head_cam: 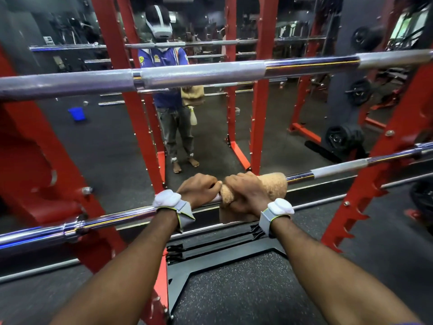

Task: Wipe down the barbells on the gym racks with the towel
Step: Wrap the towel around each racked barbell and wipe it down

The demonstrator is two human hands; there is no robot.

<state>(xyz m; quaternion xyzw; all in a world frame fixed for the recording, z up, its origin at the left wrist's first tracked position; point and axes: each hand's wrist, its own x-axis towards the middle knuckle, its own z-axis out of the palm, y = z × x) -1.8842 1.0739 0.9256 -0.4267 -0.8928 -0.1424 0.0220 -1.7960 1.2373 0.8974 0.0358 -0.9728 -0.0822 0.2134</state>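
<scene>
left hand (199, 189) curled round bare barbell (112, 219) | right hand (244, 195) squeezing towel (274, 185) around it | advice: hold towel tight, slide slowly along

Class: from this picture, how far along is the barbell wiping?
Done: nothing the picture proves. In hand: the right hand wraps the towel round the lower barbell, the left hand gripping that bar beside it. Left: the upper barbell, touched by neither hand.
</scene>
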